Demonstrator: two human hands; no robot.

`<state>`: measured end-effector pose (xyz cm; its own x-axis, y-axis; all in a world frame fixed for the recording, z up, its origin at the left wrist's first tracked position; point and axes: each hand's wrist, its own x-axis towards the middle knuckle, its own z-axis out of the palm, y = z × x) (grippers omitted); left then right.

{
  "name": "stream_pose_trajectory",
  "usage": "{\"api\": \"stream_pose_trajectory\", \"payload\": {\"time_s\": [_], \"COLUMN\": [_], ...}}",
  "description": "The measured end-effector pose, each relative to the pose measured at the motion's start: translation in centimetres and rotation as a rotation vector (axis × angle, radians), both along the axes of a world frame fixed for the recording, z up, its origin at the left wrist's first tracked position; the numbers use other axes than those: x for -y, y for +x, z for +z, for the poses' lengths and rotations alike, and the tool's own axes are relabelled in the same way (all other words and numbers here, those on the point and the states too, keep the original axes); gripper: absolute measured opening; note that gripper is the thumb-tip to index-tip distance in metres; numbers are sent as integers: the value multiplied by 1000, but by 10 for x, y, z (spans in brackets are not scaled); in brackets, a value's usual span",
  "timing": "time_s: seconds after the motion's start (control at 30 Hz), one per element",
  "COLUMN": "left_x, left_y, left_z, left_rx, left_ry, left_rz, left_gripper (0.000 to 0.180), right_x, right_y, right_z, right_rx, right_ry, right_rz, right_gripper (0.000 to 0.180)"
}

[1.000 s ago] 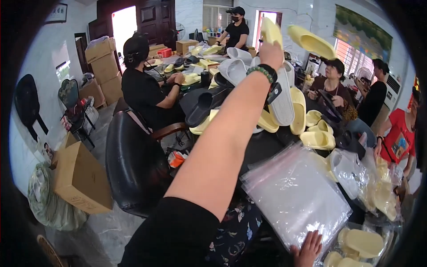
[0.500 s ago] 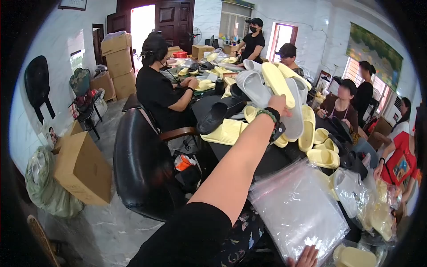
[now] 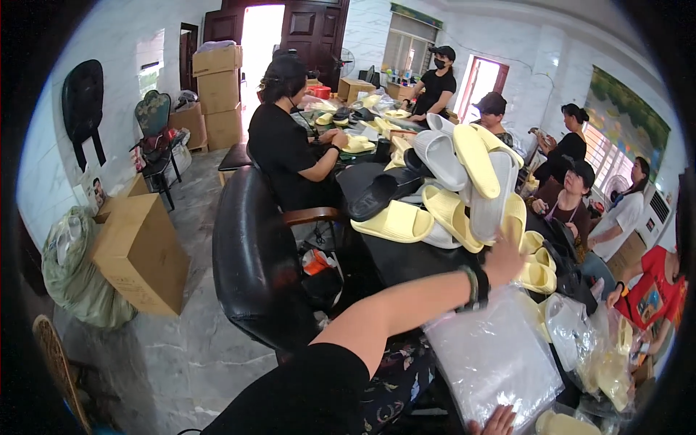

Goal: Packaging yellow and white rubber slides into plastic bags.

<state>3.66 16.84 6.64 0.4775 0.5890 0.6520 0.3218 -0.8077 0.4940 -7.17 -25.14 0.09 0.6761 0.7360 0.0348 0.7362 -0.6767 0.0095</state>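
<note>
Slippers fill the middle of the dark counter (image 3: 406, 261), and the person's left hand (image 3: 504, 259) reaches up and forward into the heap. That hand, with a dark band at the wrist, is at the bottom of a pale yellow slipper (image 3: 475, 161) and a white slipper (image 3: 496, 196) that stand nearly upright, their long axes running up and away from the hand, soles and straps leaning back toward the far end of the room. The fingers are hidden behind the slippers (only the back of the hand shows), so I cannot tell whether the grip is closed on one, on both, or merely pressed against them. The slippers lie directly above and just beyond the left hand, touching it or nearly so; the left hand is by far the nearer of the two.

The right hand (image 3: 496, 422) is low at the picture's bottom edge, fingers spread flat on the near edge of a clear plastic bag (image 3: 493, 355) lying on the counter; it pinches nothing that I can see.

To the left of the raised pair, a yellow slipper (image 3: 395, 221) lies flat beside a black slipper (image 3: 373, 197). A black padded chair (image 3: 254, 254) stands at the counter's left side, with a cardboard box (image 3: 141, 250) on the floor beyond. Several other people sit or stand around the far counter, working with more slippers.
</note>
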Motion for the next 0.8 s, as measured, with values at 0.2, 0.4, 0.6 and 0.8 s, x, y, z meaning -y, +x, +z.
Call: {"api": "stream_pose_trajectory", "payload": {"time_s": [0.2, 0.4, 0.6, 0.8], "left_x": [187, 211, 215, 209], "left_y": [-66, -83, -81, -85], "left_z": [3, -61, -77, -77], "left_rx": [-401, -645, -642, -612], "left_ry": [143, 232, 228, 262], "left_rz": [-953, -1038, -1005, -989], "left_gripper": [31, 34, 38, 41], "right_x": [10, 17, 24, 46], "right_y": [-2, 6, 11, 19], "right_z": [5, -11, -11, 61], "right_rx": [-4, 127, 183, 129], "right_ry": [-13, -34, -39, 314], "right_rz": [-48, 8, 45, 15], "right_gripper": [80, 79, 73, 78]}}
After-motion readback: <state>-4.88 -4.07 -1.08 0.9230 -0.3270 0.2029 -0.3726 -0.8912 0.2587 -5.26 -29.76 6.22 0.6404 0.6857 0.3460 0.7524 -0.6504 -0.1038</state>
